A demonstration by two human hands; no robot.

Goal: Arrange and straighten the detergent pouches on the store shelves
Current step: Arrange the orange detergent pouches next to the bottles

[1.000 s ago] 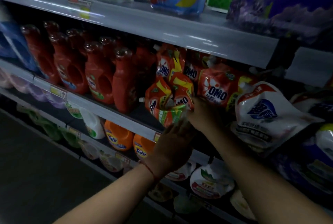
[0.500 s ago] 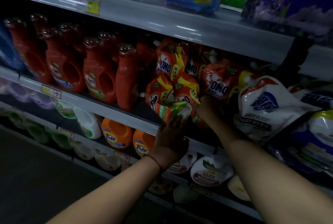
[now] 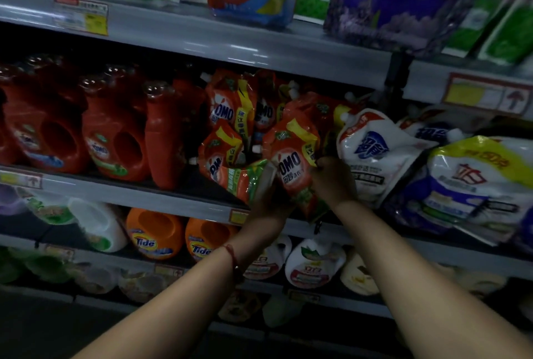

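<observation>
A person's 2 bare hands are gripping a red OMO pouch [image 3: 291, 162] at the front edge of the middle shelf [image 3: 138, 192]. The right hand [image 3: 331, 178] is closing its fingers on the pouch's right side, while the left hand [image 3: 269, 203] is clasping its lower left part from below. The pouch is tilting, its bottom hanging past the shelf edge. A second OMO pouch [image 3: 222, 156] is leaning just left of it, and a white pouch [image 3: 372, 153] is slumping to the right.
</observation>
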